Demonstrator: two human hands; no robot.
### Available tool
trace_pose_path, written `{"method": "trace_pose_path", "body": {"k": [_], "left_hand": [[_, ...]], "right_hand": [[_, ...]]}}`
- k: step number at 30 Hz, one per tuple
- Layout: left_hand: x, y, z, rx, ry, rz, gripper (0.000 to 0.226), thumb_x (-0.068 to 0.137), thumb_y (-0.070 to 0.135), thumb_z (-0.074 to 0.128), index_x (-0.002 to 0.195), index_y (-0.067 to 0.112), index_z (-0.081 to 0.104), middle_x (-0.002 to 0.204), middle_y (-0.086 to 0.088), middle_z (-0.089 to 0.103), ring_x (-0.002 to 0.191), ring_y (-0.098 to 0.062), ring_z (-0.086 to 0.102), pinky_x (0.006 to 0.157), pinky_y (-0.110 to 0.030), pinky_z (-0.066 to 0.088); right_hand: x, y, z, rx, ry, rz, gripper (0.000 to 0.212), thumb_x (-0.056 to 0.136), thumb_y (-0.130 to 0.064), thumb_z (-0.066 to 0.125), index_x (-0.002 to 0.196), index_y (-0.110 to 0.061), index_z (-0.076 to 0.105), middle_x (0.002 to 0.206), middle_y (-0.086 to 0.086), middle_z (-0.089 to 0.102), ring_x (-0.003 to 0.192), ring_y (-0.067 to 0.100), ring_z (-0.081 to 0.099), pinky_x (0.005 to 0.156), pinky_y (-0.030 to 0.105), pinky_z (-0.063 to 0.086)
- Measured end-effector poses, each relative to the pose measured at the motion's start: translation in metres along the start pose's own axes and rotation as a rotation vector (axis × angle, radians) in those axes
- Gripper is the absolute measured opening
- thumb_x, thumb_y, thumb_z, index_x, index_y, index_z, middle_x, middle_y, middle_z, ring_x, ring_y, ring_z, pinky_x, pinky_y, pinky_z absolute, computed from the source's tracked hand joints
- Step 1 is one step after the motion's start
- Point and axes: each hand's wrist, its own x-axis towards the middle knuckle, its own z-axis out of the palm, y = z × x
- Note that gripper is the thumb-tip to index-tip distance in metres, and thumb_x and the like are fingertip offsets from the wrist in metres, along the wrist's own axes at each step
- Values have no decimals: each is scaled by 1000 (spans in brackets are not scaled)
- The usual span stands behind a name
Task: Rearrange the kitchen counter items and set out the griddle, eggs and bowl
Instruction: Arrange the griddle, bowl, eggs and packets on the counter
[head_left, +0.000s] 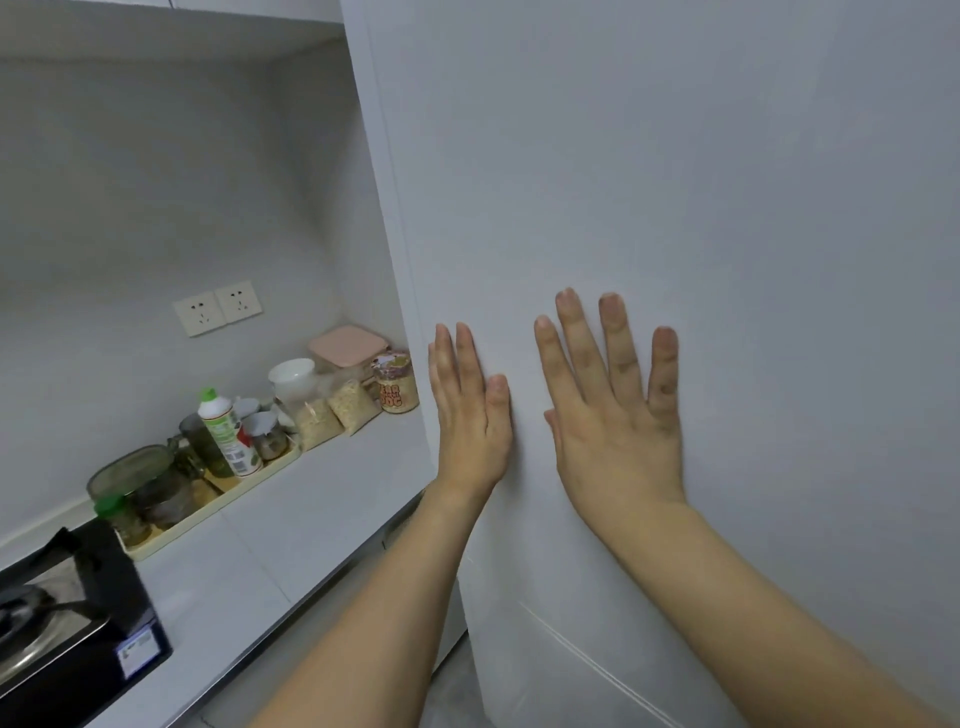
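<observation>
Both my hands lie flat with straight fingers against a tall white cabinet door (675, 208) on the right. My left hand (470, 415) presses near the door's left edge; my right hand (615, 410) presses beside it, further right. Neither hand holds anything. To the left runs the white kitchen counter (291, 530). A white bowl (292, 375) stands at its far corner among other items. No griddle or eggs are in view.
A cream tray (218, 496) holds jars and a green-capped white bottle (228, 434). Bags of grain (337, 413), a labelled jar (397, 384) and a pink-lidded container (348, 345) crowd the corner. A black gas stove (67, 623) sits at lower left. Wall sockets (218, 307) are above.
</observation>
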Motion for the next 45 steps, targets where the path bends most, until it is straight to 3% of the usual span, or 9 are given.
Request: {"method": "trace_pose_path", "body": {"k": [8,16,20,24,26,31,36,45], "left_hand": [[7,-6,24,-63,129,2,64,101,52,6,153,17,-2,162,-9,-8,150,-28,-10,118,-57,-2],[8,-11,25,-54,122,13,64,101,52,6,153,15,-1,162,-14,-5,149,-31,-8,118,-58,-1],[6,-12,17,-14,74,20,63,102,50,9,153,16,-2,162,-14,-6,149,-31,-9,120,-52,-1],[5,-17,-3,37,-30,56,61,102,48,19,154,23,-2,163,-6,-9,150,-23,-10,120,-34,-7],[3,-23,-17,63,-97,68,61,102,45,26,155,29,1,163,1,-9,149,-16,-10,119,-31,-4],[-13,-46,-54,117,-75,-61,60,102,48,27,155,28,9,161,3,0,150,-17,-1,119,-52,17],[-39,-58,-97,228,-49,-79,60,102,46,28,156,26,10,162,5,3,150,-16,1,121,-42,11],[-109,-35,-191,467,120,-182,59,103,35,37,155,19,15,162,0,10,149,-16,9,118,-50,18]], "right_hand": [[3,-2,4,13,-2,-1,86,94,-41,47,153,-14,-10,159,11,-16,142,36,-19,111,55,-18],[4,-3,3,16,-10,0,87,94,-40,49,153,-13,-10,159,11,-17,142,34,-19,110,54,-19],[2,-7,1,32,-16,0,87,94,-36,50,153,-13,-9,159,11,-17,142,34,-20,110,54,-19],[2,-14,2,47,-36,10,92,90,-31,56,153,-13,-8,158,13,-19,143,35,-23,109,56,-18],[4,-19,2,99,-36,15,92,89,-28,59,154,-13,-4,159,12,-16,144,34,-20,110,57,-18],[8,-42,-5,314,-2,-7,85,88,-35,60,154,-14,10,161,12,0,147,34,-4,115,56,-10],[4,-71,-15,479,29,-78,86,83,-36,65,152,-13,19,160,14,9,147,35,4,117,55,-2],[-16,-105,-55,778,23,-273,84,75,-33,73,146,-9,34,157,15,21,146,37,12,117,51,3]]}}
